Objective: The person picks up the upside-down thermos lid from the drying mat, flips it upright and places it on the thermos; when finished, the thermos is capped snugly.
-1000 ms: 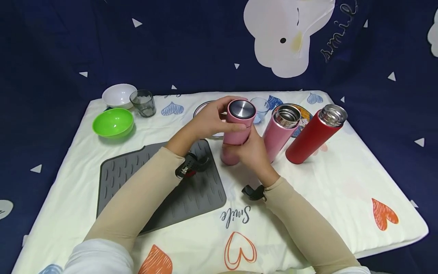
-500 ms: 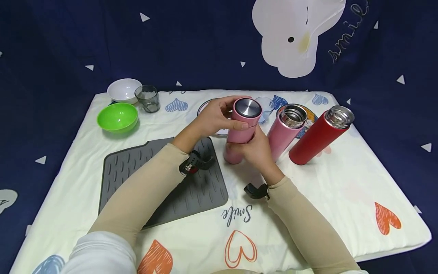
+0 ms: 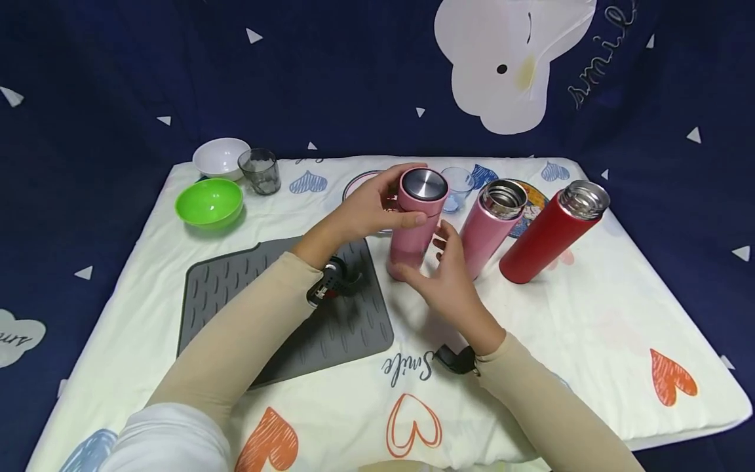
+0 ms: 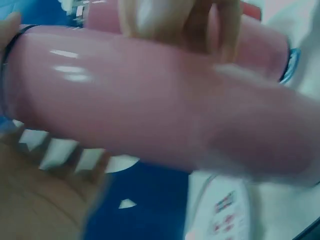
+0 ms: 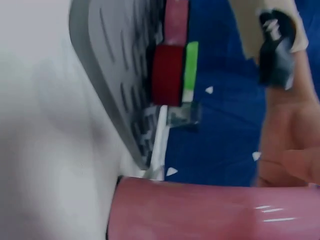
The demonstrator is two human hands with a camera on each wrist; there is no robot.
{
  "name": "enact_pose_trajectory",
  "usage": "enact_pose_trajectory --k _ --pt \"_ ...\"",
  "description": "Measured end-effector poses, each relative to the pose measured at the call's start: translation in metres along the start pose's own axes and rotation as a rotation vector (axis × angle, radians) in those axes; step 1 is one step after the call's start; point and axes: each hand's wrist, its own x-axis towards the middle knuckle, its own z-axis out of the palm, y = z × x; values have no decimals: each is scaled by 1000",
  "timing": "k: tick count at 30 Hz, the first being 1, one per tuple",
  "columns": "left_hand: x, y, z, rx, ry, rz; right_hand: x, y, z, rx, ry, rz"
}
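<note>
A pink thermos flask (image 3: 413, 239) with a steel-topped lid stands upright near the middle of the table. My left hand (image 3: 367, 206) grips it round the lid, thumb across the front. The right hand (image 3: 454, 282) is beside the lower body with thumb and fingers spread; its thumb overlaps the bottle in the head view. In the left wrist view the flask (image 4: 150, 105) fills the middle, the right-hand fingers beyond it. To the right stand a second pink flask (image 3: 486, 239) and a red flask (image 3: 542, 239), both lidless with steel mouths showing.
A grey ridged mat (image 3: 236, 282) lies under the left forearm. A red lid (image 5: 167, 75) and a pink lid (image 5: 176, 22) sit on it. Further back are a green bowl (image 3: 209, 203), a white bowl (image 3: 221, 157), a dark glass (image 3: 261, 172), a clear glass (image 3: 457, 187) and plates.
The right hand has loosened from round the flask's body and drawn slightly down and to the right, its fingers spreading. The left hand keeps its grip on the lid.
</note>
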Motion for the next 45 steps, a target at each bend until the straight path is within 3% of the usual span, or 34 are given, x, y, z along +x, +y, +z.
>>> enact_pose_trajectory --k 3,6,9,12,14,18,24,27,30,34,36,38,42,45 --pt "-17 7 -11 122 17 -62 -21 -6 -14 -23 -61 41" --pt "-46 13 -26 293 58 -106 -41 -8 -29 -40 -109 43" --pt "-85 18 -45 584 82 -201 -54 -7 -41 -58 -130 0" --pt "-124 19 -64 905 37 -344 -61 -6 -48 -90 -146 -43" --pt "-146 18 -73 1058 -17 -440 -64 -5 -51 -105 -153 -64" --pt "-166 5 -81 1146 -109 -535 -67 0 -57 -142 -168 -80" --pt "-171 -4 -87 1138 -123 -566 -61 6 -55 -163 -191 -98" --pt "-168 8 -85 1108 -124 -552 -59 5 -52 -121 -208 -90" --pt "-162 27 -70 1046 -108 -469 -57 -3 -46 7 -287 -34" --pt "-143 51 -28 1015 -124 -205 -54 -22 -34 157 -426 87" --pt "-133 58 -4 1003 -159 -82 -52 -29 -26 174 -476 134" --pt "-124 62 16 987 -206 -2 -50 -34 -19 154 -498 174" --pt "-114 62 37 966 -242 38 -48 -35 -14 128 -468 225" --pt "-113 56 43 914 -201 0 -49 -30 -17 136 -379 140"
